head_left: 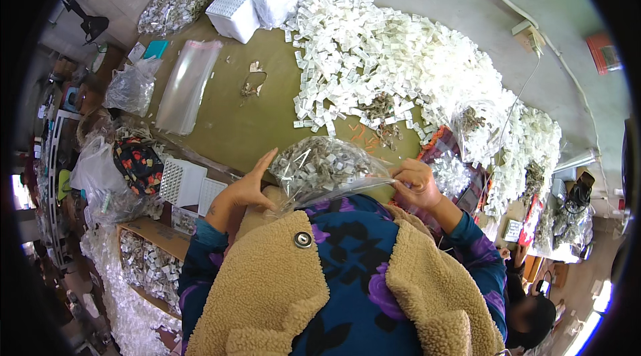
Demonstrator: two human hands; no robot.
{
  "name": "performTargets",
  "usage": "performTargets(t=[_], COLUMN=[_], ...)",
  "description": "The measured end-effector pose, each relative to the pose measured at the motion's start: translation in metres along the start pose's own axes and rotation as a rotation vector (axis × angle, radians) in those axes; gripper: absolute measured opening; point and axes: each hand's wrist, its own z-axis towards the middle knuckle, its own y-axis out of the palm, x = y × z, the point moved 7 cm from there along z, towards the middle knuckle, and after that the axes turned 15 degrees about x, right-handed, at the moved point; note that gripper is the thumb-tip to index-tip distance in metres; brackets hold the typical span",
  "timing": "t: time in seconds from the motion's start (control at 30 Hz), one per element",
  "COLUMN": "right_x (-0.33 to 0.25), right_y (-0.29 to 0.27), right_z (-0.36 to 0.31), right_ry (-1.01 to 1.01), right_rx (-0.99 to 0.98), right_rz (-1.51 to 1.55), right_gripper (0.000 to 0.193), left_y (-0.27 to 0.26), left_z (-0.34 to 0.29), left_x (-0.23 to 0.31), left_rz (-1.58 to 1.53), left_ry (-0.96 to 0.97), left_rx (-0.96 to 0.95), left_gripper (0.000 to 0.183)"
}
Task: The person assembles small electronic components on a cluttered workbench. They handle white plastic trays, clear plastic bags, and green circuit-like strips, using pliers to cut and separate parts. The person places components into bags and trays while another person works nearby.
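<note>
A clear plastic bag (319, 168) full of small metal and whitish pieces lies at the table's near edge, close against my body. My right hand (415, 182) pinches the bag's gathered end on the right. At the bag's left end my left hand (248, 186) is spread, thumb and fingers apart, beside or lightly touching the plastic; exact contact is hard to see. Just beyond the bag lie a few thin orange-brown strips (364, 136) and a small heap of dark metal pieces (388, 134).
A large pile of small white plastic pieces (394, 56) covers the table's far right. Flat clear bags (189, 87) lie on the left of the green tabletop (267, 116). White trays (234, 16) stand at the back. On my left is a cardboard box (157, 236) of metal pieces. Another person (531, 316) is at lower right.
</note>
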Motion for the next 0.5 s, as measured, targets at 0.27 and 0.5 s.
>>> performTargets(t=[0.27, 0.5], right_x=[0.007, 0.009], right_y=[-0.001, -0.003], right_z=[0.004, 0.005], right_ry=[0.169, 0.271], right_rx=[0.102, 0.114], right_rz=[-0.014, -0.035], right_gripper=[0.012, 0.019], left_y=[-0.011, 0.031], left_z=[-0.001, 0.054], left_x=[-0.010, 0.016], left_rz=[0.337, 0.070], left_ry=[0.078, 0.358], left_rx=[0.309, 0.234], left_gripper=[0.128, 0.094])
